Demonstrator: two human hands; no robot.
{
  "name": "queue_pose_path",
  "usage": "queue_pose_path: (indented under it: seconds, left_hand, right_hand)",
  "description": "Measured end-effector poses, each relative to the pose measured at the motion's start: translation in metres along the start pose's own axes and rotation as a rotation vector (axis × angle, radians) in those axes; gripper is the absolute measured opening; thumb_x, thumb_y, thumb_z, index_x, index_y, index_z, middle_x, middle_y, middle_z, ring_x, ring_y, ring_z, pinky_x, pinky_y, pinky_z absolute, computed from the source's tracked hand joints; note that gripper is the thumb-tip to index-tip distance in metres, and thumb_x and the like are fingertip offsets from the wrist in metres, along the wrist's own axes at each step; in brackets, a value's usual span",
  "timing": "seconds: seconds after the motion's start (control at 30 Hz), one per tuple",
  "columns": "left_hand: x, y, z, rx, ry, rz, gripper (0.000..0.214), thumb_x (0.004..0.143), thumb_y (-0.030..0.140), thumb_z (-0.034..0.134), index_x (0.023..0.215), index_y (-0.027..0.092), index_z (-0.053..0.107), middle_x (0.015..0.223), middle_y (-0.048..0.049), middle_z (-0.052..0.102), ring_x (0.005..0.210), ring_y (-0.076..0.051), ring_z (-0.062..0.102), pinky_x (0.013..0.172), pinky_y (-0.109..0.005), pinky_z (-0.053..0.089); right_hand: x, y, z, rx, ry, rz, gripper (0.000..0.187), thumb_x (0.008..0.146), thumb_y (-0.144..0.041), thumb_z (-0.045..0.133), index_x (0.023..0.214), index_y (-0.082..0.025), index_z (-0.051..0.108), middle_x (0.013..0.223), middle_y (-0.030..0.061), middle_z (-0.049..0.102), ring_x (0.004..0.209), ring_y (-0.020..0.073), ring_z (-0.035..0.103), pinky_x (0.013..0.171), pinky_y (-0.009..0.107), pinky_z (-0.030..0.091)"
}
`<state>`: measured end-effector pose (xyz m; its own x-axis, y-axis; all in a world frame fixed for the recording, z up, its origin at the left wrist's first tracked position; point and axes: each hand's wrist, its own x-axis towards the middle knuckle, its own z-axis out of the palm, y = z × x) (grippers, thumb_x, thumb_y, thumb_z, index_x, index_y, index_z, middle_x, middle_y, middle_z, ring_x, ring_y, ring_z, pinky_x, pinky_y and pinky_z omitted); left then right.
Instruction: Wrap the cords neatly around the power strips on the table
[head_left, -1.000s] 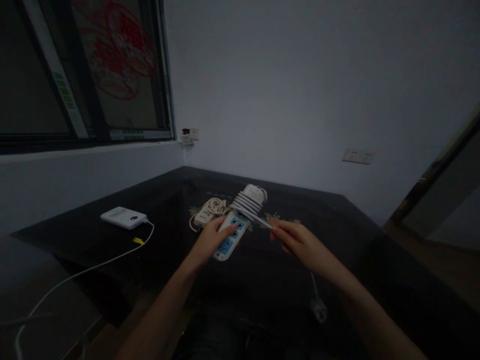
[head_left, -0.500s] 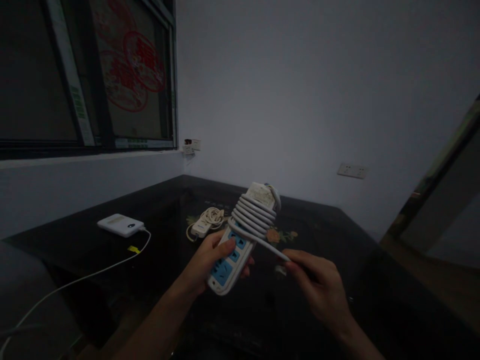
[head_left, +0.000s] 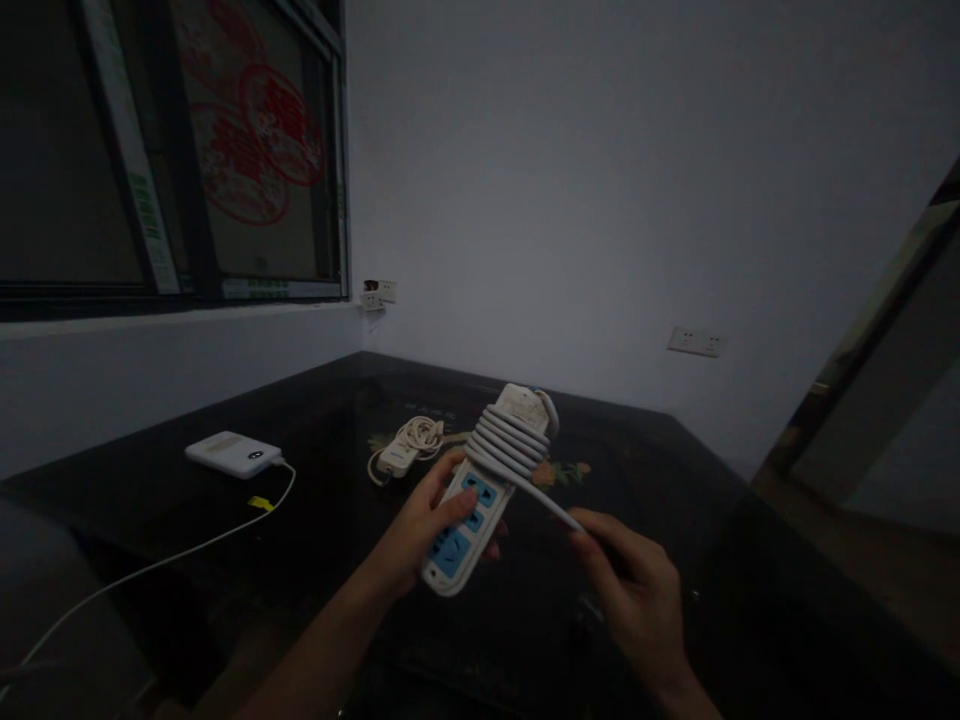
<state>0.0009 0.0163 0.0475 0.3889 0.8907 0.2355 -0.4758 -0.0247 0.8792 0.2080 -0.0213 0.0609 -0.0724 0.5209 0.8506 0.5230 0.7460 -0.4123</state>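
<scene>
My left hand (head_left: 431, 525) grips a white power strip (head_left: 461, 570) with blue sockets, its thumb lying on the socket face and fingertips showing at the far side. The strip is held tilted above the table, its upper end leaning away to the right. Around its upper half run several side-by-side turns of grey-white power cord (head_left: 506, 442). Lower right of the strip, my right hand (head_left: 630, 570) pinches the cord, which runs straight from the last turn to the fingers. Something dark and blurred hangs below the right hand; I cannot make it out.
The dark glossy table (head_left: 322, 400) has a flower print. Behind the strip lies a second, smaller white power strip (head_left: 397, 458) with its cord coiled. At left is a white power bank (head_left: 234, 453) with a cable, near a yellow tag (head_left: 260, 503). A wall socket (head_left: 695, 341) is at right.
The power strip's upper end has dipped slightly and the cord's turns sit closer together. My right hand has lowered a little, still pinching the cord. The view has shifted slightly.
</scene>
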Motion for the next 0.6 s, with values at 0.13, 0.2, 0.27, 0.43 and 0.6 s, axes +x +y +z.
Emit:
queue_pose_path:
  seconds: [0.13, 0.2, 0.27, 0.43, 0.6]
  left_hand:
    - [-0.001, -0.001, -0.002, -0.054, -0.112, -0.004, 0.052, 0.081, 0.036, 0.064, 0.122, 0.021, 0.036, 0.081, -0.0089, 0.070, 0.061, -0.021, 0.069, 0.052, -0.027, 0.054]
    - [-0.003, -0.002, -0.004, -0.077, -0.161, -0.003, 0.052, 0.082, 0.036, 0.063, 0.123, 0.021, 0.036, 0.082, -0.0097, 0.070, 0.062, -0.021, 0.069, 0.053, -0.028, 0.055]
    - [-0.004, -0.003, -0.005, -0.103, -0.200, -0.005, 0.048, 0.084, 0.037, 0.061, 0.122, 0.020, 0.037, 0.081, -0.0102, 0.070, 0.059, -0.021, 0.069, 0.051, -0.027, 0.054]
    - [-0.007, -0.003, -0.004, -0.160, -0.213, 0.020, 0.039, 0.087, 0.037, 0.055, 0.118, 0.020, 0.039, 0.078, -0.0102, 0.071, 0.057, -0.021, 0.069, 0.049, -0.025, 0.052]
    - [-0.007, 0.000, -0.002, -0.201, -0.181, 0.038, 0.028, 0.087, 0.037, 0.057, 0.105, 0.017, 0.047, 0.077, -0.0094, 0.070, 0.057, -0.019, 0.068, 0.050, -0.024, 0.053]
  right_hand:
    - [-0.005, 0.001, 0.003, 0.022, -0.039, -0.016, 0.010, 0.086, -0.023, 0.059, 0.086, -0.020, 0.069, 0.074, 0.0012, 0.073, 0.060, 0.0141, 0.068, 0.055, 0.018, 0.052]
    - [-0.006, 0.002, 0.003, 0.064, -0.098, -0.006, 0.014, 0.089, -0.026, 0.056, 0.087, -0.020, 0.068, 0.072, 0.0008, 0.071, 0.057, 0.0123, 0.066, 0.052, 0.017, 0.049]
    - [-0.006, 0.004, 0.003, 0.120, -0.216, 0.024, 0.022, 0.092, -0.032, 0.050, 0.086, -0.020, 0.067, 0.070, 0.0005, 0.069, 0.057, 0.0112, 0.063, 0.051, 0.017, 0.046]
    - [-0.010, 0.010, 0.001, 0.156, -0.450, 0.083, 0.043, 0.095, -0.049, 0.039, 0.083, -0.020, 0.069, 0.065, 0.0005, 0.065, 0.057, 0.0115, 0.059, 0.056, 0.021, 0.043]
    - [-0.010, 0.013, -0.003, 0.191, -0.454, 0.074, 0.038, 0.094, -0.045, 0.044, 0.081, -0.020, 0.069, 0.070, 0.0020, 0.068, 0.063, 0.0132, 0.063, 0.060, 0.021, 0.045]
